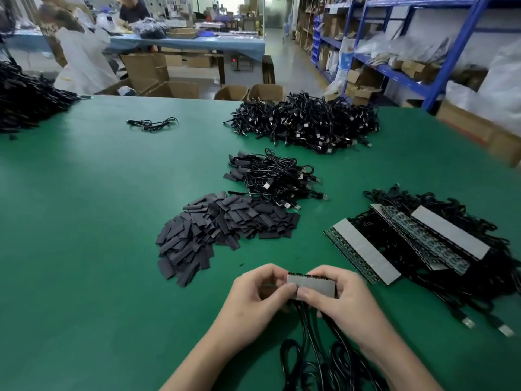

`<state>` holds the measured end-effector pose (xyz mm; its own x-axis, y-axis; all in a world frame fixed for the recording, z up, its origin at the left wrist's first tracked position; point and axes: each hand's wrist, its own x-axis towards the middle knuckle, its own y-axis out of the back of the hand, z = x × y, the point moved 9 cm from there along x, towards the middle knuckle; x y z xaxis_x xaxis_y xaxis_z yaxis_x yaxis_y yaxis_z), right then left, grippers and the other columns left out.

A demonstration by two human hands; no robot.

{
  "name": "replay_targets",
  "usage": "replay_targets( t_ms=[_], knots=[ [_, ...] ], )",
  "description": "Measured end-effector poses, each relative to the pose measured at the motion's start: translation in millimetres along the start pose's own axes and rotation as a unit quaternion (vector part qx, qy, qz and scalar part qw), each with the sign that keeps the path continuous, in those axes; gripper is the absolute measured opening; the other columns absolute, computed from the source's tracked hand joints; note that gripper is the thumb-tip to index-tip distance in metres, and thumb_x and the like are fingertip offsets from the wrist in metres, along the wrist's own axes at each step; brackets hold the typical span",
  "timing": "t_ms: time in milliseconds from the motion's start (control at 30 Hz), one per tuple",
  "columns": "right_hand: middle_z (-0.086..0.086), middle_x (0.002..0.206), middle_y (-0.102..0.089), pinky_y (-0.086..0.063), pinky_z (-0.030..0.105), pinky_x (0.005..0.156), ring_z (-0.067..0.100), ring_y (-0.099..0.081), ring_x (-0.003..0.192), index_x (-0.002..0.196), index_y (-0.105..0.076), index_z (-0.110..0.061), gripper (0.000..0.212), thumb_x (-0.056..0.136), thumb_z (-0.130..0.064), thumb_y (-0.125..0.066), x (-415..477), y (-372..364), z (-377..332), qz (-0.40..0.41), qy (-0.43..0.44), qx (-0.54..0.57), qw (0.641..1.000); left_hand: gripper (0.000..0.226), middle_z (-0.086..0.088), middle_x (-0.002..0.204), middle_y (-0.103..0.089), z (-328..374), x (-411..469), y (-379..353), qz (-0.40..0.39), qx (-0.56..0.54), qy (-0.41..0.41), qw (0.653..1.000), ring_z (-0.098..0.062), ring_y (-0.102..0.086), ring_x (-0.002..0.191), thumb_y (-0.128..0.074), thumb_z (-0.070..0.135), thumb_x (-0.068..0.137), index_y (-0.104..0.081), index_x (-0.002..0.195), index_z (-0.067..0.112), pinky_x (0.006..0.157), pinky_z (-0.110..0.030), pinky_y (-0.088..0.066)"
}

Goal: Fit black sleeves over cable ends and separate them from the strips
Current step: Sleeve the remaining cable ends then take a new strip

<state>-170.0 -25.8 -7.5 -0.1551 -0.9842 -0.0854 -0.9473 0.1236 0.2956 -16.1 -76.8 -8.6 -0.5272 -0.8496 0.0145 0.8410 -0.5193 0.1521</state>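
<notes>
The left hand [262, 289] pinches the left end of a short strip [313, 285] between thumb and curled fingers. The right hand [338, 297] is curled round the rest of it, thumb on the grey face. The cables [310, 348] hang from the strip's lower edge and coil toward the person on the table [84, 221].

No sleeve shows in either hand, so the step looks like snapping one end piece off the strip. To do it well, grip close on both sides of the joint, bend it back and forth rather than pull, and keep strain off the cable.

The sleeves [220, 230] lie heaped just ahead to the left. Sleeved cables [270, 179] lie beyond them. More strips [363, 249] lie to the right, and a large cable pile [304, 122] sits further back.
</notes>
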Motion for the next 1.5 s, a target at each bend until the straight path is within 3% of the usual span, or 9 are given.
replay_targets(
  t_ms=[167, 300, 367, 533, 700, 833, 1000, 1167, 1500],
  knots=[
    [0.005, 0.075, -0.072, -0.050, 0.019, 0.058, 0.005, -0.061, 0.062, 0.088, -0.076, -0.025, 0.004, 0.089, -0.026, -0.081, -2.6, -7.2, 2.4, -0.002, -0.001, 0.023, 1.000, 0.019, -0.001, 0.072, -0.072, 4.2, -1.1, 1.9, 0.015, 0.019, -0.010, 1.000, -0.019, -0.068, 0.065, -0.069, 0.024, 0.098, -0.070, 0.082, 0.014, 0.066, -0.029, -0.053],
    [0.008, 0.079, -0.075, -0.055, 0.031, 0.065, 0.015, -0.065, 0.067, 0.088, -0.076, -0.024, 0.005, 0.090, -0.021, -0.079, -2.1, -11.8, 3.7, -0.008, -0.006, 0.062, 0.998, 0.023, 0.001, 0.070, -0.070, 7.4, -1.8, 4.0, 0.032, 0.021, -0.029, 0.999, -0.012, -0.060, 0.065, -0.069, 0.026, 0.098, -0.071, 0.077, 0.016, 0.064, -0.028, -0.048],
    [0.013, 0.081, -0.075, -0.056, 0.029, 0.065, 0.016, -0.066, 0.069, 0.088, -0.076, -0.021, 0.004, 0.089, -0.020, -0.080, -2.7, -14.3, 1.9, -0.015, -0.001, 0.093, 0.996, 0.025, 0.001, 0.069, -0.068, 8.7, -2.4, 3.8, 0.028, 0.004, -0.034, 0.999, -0.011, -0.057, 0.064, -0.070, 0.027, 0.098, -0.071, 0.076, 0.015, 0.063, -0.027, -0.046],
    [0.023, 0.083, -0.072, -0.056, 0.037, 0.070, 0.021, -0.067, 0.071, 0.088, -0.076, -0.017, 0.016, 0.081, -0.029, -0.082, -2.9, -16.1, 2.2, -0.012, -0.009, 0.130, 0.991, 0.030, 0.005, 0.065, -0.064, 8.4, -2.3, 4.4, 0.032, -0.014, -0.026, 0.999, -0.010, -0.053, 0.062, -0.068, 0.041, 0.091, -0.070, 0.074, 0.018, 0.061, -0.025, -0.043],
    [0.008, 0.074, -0.074, -0.053, 0.025, 0.063, 0.015, -0.063, 0.063, 0.084, -0.076, -0.019, 0.008, 0.084, -0.025, -0.081, -4.0, -18.4, 1.0, 0.010, -0.008, 0.144, 0.990, 0.036, 0.006, 0.066, -0.065, 14.0, -4.7, 6.9, 0.081, 0.042, -0.062, 0.994, -0.009, -0.056, 0.063, -0.060, 0.053, 0.090, -0.067, 0.074, 0.023, 0.062, -0.026, -0.044],
    [0.004, 0.073, -0.074, -0.052, 0.022, 0.062, 0.013, -0.063, 0.063, 0.085, -0.076, -0.018, 0.006, 0.088, -0.020, -0.081, -6.2, -22.0, -0.7, 0.019, -0.011, 0.166, 0.986, 0.043, 0.011, 0.059, -0.053, 19.4, -8.1, 7.5, 0.115, 0.101, -0.092, 0.984, -0.003, -0.045, 0.057, -0.052, 0.053, 0.095, -0.055, 0.067, 0.021, 0.055, -0.020, -0.036],
    [0.007, 0.078, -0.076, -0.052, 0.022, 0.063, 0.014, -0.065, 0.066, 0.086, -0.075, -0.016, 0.017, 0.079, -0.030, -0.082, -9.8, -31.4, -3.8, 0.022, -0.022, 0.218, 0.976, 0.043, 0.007, 0.062, -0.063, 24.1, -6.9, 0.8, 0.080, 0.070, -0.109, 0.988, -0.009, -0.056, 0.060, -0.045, 0.042, 0.105, -0.056, 0.068, 0.022, 0.059, -0.024, -0.043],
    [0.019, 0.095, -0.078, -0.057, 0.022, 0.077, 0.026, -0.077, 0.092, 0.090, -0.073, -0.007, 0.015, 0.083, -0.017, -0.081, -11.2, -36.9, -6.6, -0.013, -0.029, 0.290, 0.957, 0.050, 0.005, 0.064, -0.042, 25.0, -6.9, -0.2, 0.070, 0.053, -0.113, 0.990, -0.011, -0.038, 0.062, -0.042, 0.049, 0.102, -0.046, 0.068, 0.012, 0.058, -0.038, -0.034],
    [0.022, 0.095, -0.077, -0.057, 0.024, 0.075, 0.025, -0.075, 0.088, 0.089, -0.074, -0.010, 0.019, 0.080, -0.023, -0.084, -10.6, -41.8, -9.8, -0.037, -0.029, 0.316, 0.948, 0.045, 0.011, 0.066, -0.035, 21.3, -6.9, -1.2, 0.053, 0.037, -0.103, 0.993, -0.010, -0.031, 0.062, -0.043, 0.049, 0.103, -0.039, 0.068, 0.021, 0.057, -0.031, -0.028]
  ],
)
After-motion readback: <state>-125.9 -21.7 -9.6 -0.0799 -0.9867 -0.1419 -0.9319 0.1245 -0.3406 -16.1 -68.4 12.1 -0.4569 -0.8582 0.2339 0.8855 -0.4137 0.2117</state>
